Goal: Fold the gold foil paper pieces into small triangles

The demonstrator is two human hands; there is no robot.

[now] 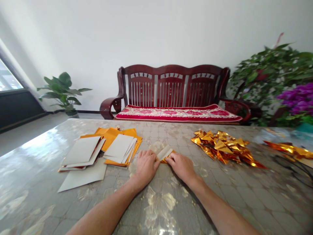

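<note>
Between my two hands a small folded piece of paper (pixel 165 152), pale on one side with orange showing at its edges, lies on the patterned table (pixel 158 199). My left hand (pixel 147 164) rests on the table, its fingers curled at the paper's left end. At the right end, my right hand (pixel 181 164) pinches the paper between thumb and fingers. Stacks of pale and orange paper sheets (pixel 119 148) lie beyond my left hand, with another stack (pixel 81 151) farther left. To the right of my right hand is a heap of folded shiny gold foil pieces (pixel 222 145).
More gold foil (pixel 290 150), a dark cable-like item (pixel 293 168) and clear plastic (pixel 274 135) lie at the table's right side. Behind the table stands a dark red wooden bench (pixel 171 88) with a floral cushion (pixel 176 112). Plants (pixel 62 89) flank it.
</note>
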